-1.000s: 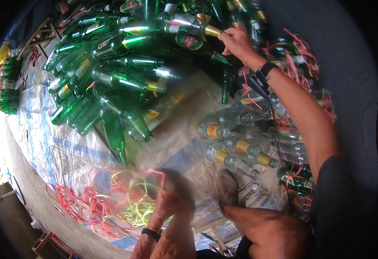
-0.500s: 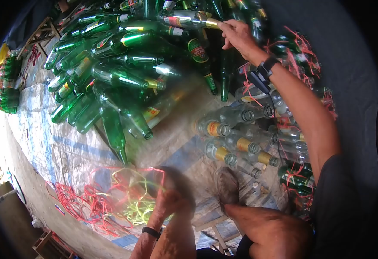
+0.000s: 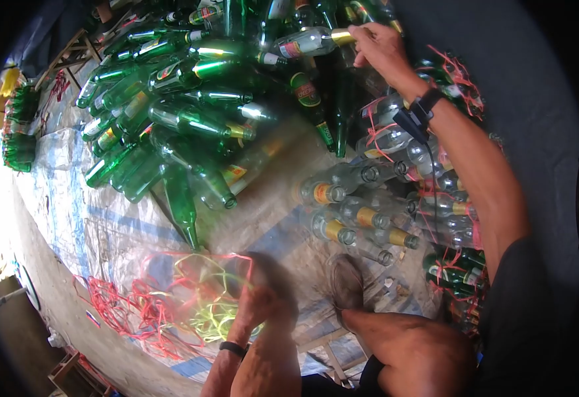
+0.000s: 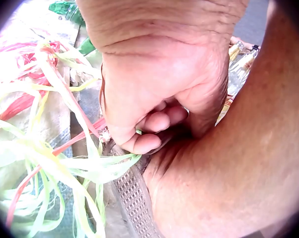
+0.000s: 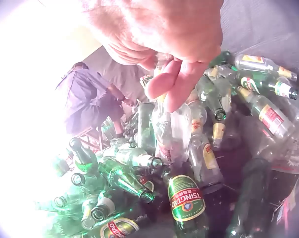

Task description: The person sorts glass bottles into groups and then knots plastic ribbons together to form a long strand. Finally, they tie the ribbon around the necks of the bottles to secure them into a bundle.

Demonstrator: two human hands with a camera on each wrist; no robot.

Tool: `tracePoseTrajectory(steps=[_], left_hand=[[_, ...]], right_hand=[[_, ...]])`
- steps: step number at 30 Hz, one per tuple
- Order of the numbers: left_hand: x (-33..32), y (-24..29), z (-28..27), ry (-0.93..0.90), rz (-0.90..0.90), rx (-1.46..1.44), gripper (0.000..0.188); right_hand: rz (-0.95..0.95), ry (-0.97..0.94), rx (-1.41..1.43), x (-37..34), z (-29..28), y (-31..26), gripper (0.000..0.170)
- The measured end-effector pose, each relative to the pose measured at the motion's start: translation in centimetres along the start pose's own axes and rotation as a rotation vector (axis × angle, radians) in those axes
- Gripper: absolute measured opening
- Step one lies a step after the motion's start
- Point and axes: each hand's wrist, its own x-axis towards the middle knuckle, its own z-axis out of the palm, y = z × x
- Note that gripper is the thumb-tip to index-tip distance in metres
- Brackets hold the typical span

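At the top of the head view my right hand pinches the gold-foiled neck of a clear glass bottle, its body pointing left over the green heap. In the right wrist view this clear bottle hangs below the fingers. A green Tsingtao bottle lies neck-down just beneath it. My left hand is low by the left foot, fingers curled. Pale green plastic string runs into its fingertips in the left wrist view. A red strand passes close beside them.
A large heap of green bottles covers the back left. Several clear bottles lie necks forward at the right, beside bundles tied with red string. Tangled red string lies left of the foot. Another person bends over in the background.
The Tsingtao bottle near the right hand has swung neck-down. My right hand has drawn the clear bottle slightly up and right. The left hand stays by the foot.
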Motion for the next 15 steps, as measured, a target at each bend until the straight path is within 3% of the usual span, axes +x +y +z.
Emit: tracePoseTrajectory(steps=[2,7,9,10,12,13,15], left_hand=[[0.2,-1.6,0.1,-0.003,-0.006,-0.014,0.016],[0.1,1.1,-0.2,-0.021,0.015,-0.016,0.017],[0.6,0.9,-0.4,-0.043,0.094,0.43,0.017],[0.9,-0.2,-0.2,-0.042,0.084,0.425,0.017],[0.7,-3.0,0.5,0.055,-0.003,-0.436,0.016],[0.4,-2.9,0.5,0.054,-0.027,-0.44,0.016],[0.7,-2.5,0.0,0.039,0.082,-0.087,0.016]], right_hand=[[-0.009,-0.001,-0.01,-0.3,-1.0,-0.5,0.036],[-0.002,0.012,-0.038,-1.8,-2.6,-2.8,0.034],[-0.017,0.013,-0.006,-2.3,-3.5,-3.2,0.034],[-0.037,-0.004,0.019,-2.6,-4.1,-3.6,0.033],[0.074,-0.023,-0.135,-4.5,-5.9,-6.5,0.03],[0.04,-0.035,-0.065,-5.2,-6.6,-6.8,0.029],[0.002,-0.069,0.026,-6.6,-8.5,-6.8,0.03]])
